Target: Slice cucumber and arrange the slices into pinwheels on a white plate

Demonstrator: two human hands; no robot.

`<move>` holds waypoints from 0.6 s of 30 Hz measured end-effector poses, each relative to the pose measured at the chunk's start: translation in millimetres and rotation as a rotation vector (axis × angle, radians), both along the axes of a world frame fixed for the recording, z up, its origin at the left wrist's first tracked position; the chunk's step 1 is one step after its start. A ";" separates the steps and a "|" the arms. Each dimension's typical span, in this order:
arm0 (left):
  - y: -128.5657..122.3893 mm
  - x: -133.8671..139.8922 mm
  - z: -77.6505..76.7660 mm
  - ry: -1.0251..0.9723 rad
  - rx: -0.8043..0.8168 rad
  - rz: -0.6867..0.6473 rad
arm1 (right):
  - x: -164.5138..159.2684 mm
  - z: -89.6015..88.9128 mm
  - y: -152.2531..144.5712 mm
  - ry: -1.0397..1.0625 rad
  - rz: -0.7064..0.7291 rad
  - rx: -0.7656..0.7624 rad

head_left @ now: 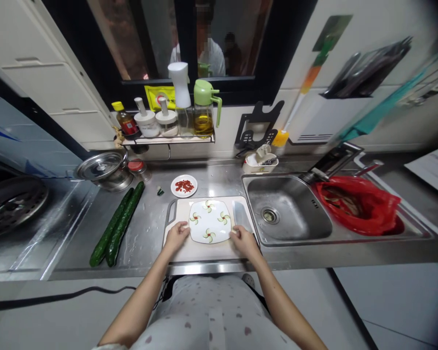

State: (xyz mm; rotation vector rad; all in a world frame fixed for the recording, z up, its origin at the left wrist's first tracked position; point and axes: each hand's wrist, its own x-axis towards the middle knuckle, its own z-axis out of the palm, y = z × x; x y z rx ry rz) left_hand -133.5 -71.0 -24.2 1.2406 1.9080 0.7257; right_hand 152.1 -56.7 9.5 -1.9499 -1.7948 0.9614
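A white, rounded-square plate [209,222] with green-and-red swirl patterns is directly in front of me, over the pale cutting board [182,253]. My left hand [177,237] pinches its left edge with bent fingers. At the opposite edge, my right hand [244,240] grips the plate too, fingers curled. A knife [242,215] lies on the board's right side, partly behind my right hand. Beyond the board, a small white dish [174,187] holds chopped red pieces. Two long green cucumbers [126,226] lie side by side to the left.
A steel sink [288,209] is at the right, with a red plastic bag [372,204] beyond it. At the back left are a lidded pot [104,170] and a red-lidded jar [136,167]. Bottles and seasoning jars fill a wall shelf [168,140].
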 end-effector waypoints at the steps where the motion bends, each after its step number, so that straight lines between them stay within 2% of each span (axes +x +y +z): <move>1: -0.8 2.1 -0.8 -0.021 -0.009 -0.014 | -3.7 -1.6 -1.2 -0.011 -0.002 -0.018; 7: -4.2 11.9 -2.2 -0.071 -0.077 -0.050 | -18.7 -9.3 -2.2 0.018 -0.070 -0.069; 12: -5.2 19.9 -4.3 -0.114 -0.079 -0.041 | -22.6 -19.6 0.3 0.080 -0.139 -0.033; 18: -5.3 24.6 -2.9 -0.314 -0.041 0.050 | -25.6 -30.6 -2.1 0.387 -0.251 -0.042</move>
